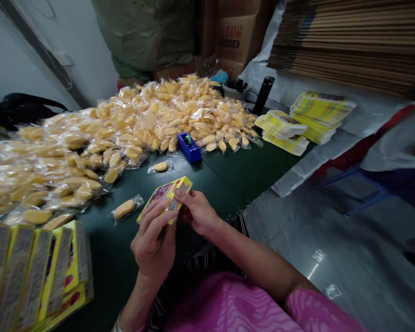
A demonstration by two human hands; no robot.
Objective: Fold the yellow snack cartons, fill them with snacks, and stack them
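Note:
Over the near edge of the dark green table, a yellow printed box [164, 192] is held between both hands. My left hand [155, 230] has its fingers across the box's face, closed on the left part. At the right end, my right hand [197, 210] grips the box with the thumb on top. Just beyond it lie two wrapped yellow biscuit-like pieces, one piece [124, 209] to the left and another piece [161, 166] farther back. A blue tape dispenser [189, 147] stands behind the box.
A large heap of wrapped yellow pieces [152, 115] covers the table's back and left. Yellow boxes [48, 272] stand in a row at near left. Flat yellow cartons [283, 129] are stacked at right beside a black cylinder [263, 95]. A blue stool [356, 189] stands on the floor.

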